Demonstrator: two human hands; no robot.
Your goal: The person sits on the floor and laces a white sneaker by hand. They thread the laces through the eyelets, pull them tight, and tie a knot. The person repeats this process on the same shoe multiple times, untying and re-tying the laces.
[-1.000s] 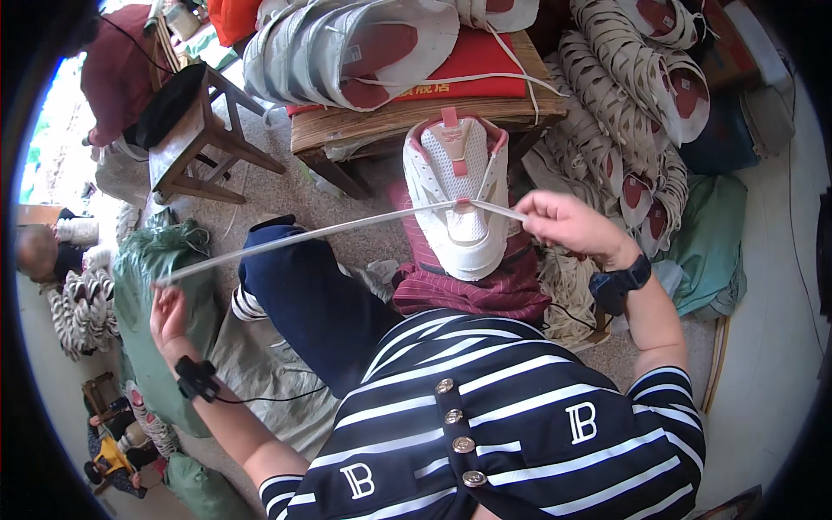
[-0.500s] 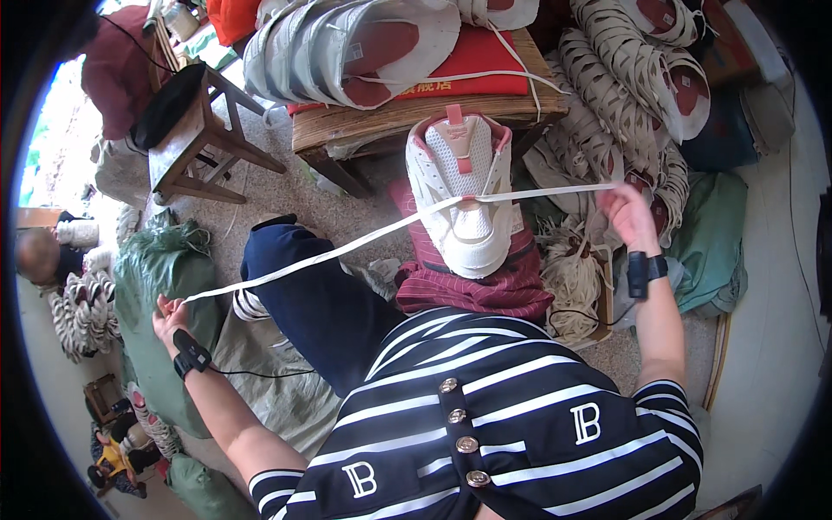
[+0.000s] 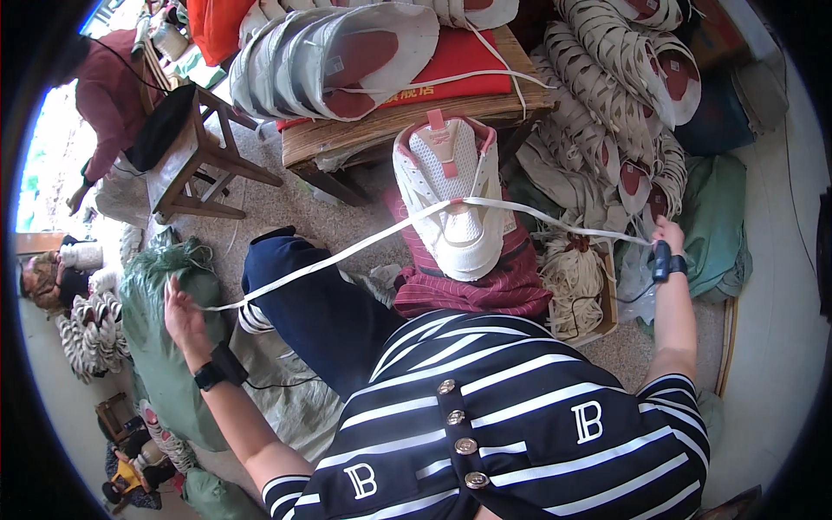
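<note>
spanning a white mesh shoe (image 3: 464, 251), a flat white lace (image 3: 325, 263) is suspended by the pinching right-hand grip (image 3: 667, 232); left-hand grip (image 3: 185, 318) cannot be judged.

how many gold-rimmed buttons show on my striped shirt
4, in one column down the striped shirt: top button, second button, third button, bottom button nearest the picture's lower edge. More may be hidden.

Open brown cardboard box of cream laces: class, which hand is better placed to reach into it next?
Right hand, probably: it is nearer the brown cardboard box, while the left hand is far across, beyond the navy-blue trousered leg.
</note>
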